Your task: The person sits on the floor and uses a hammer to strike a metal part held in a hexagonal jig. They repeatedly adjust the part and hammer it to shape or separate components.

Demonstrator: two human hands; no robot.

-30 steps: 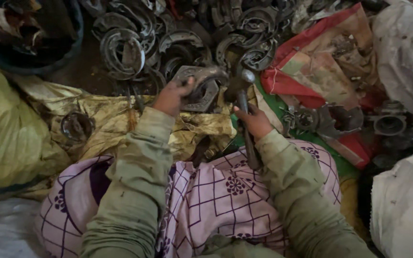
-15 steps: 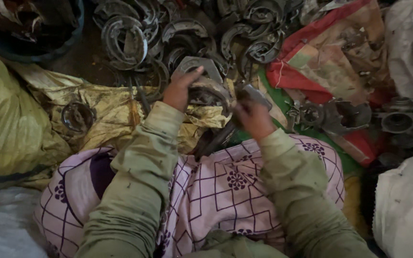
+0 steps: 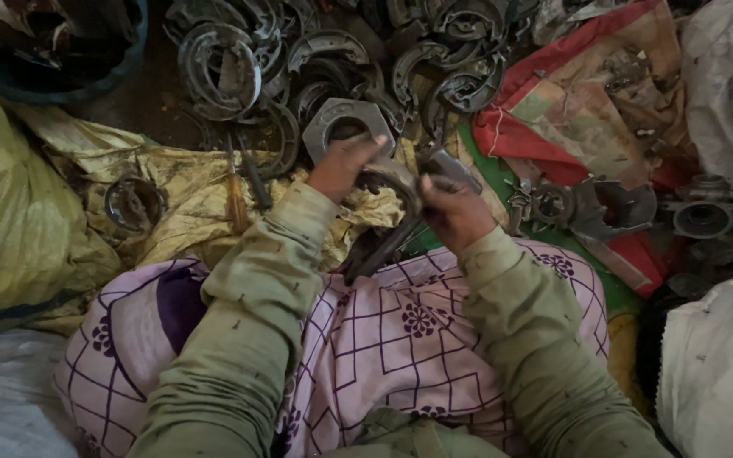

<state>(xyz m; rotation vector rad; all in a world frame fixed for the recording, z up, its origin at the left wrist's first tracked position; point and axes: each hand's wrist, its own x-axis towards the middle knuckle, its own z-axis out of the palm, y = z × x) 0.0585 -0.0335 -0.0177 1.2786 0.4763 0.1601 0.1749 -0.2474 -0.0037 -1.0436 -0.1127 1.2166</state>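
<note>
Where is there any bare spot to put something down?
Mostly the yellow cloth between the metal ring and the left hand, and the lap cloth. The curved metal parts above are crowded.

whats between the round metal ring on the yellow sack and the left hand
In the head view, a screwdriver with an amber handle lies on the crumpled yellow sack, between the round metal ring and the left hand.
</note>
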